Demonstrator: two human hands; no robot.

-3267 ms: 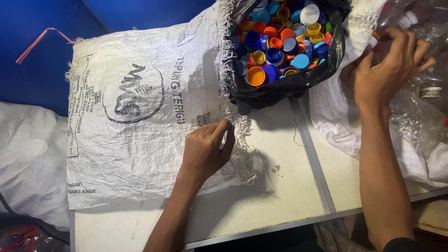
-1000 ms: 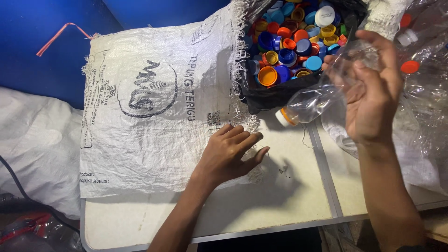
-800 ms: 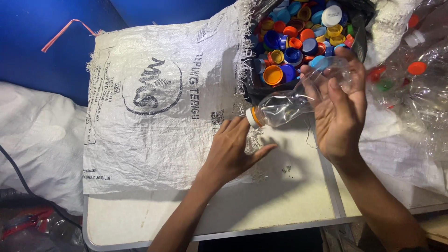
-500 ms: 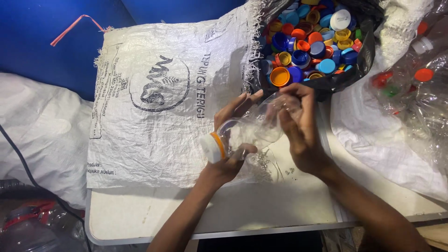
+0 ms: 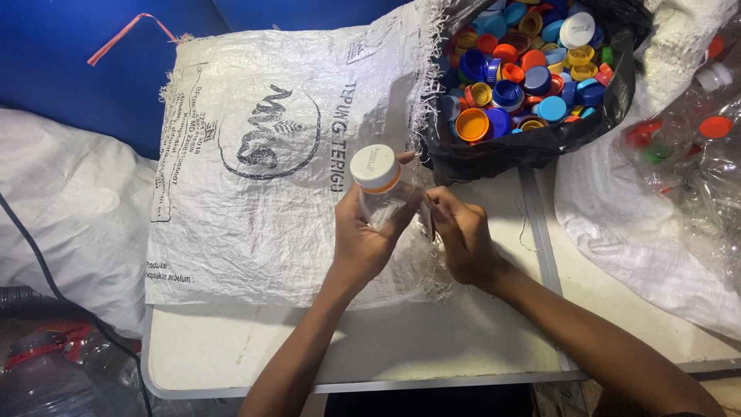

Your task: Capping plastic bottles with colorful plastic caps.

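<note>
My left hand [image 5: 369, 241] grips a clear bottle [image 5: 390, 202] below its white cap [image 5: 374, 167]; my right hand [image 5: 461, 241] closes on its lower end. The bottle is above the sack [image 5: 255, 154], left of the bag of caps [image 5: 525, 77].

A white rectangular table with a grey rim [image 5: 363, 363] carries a white woven plastic sack with dark print [image 5: 262, 154], spread flat over its left part, and a black plastic bag of coloured bottle caps [image 5: 532, 143] at its far edge.
</note>
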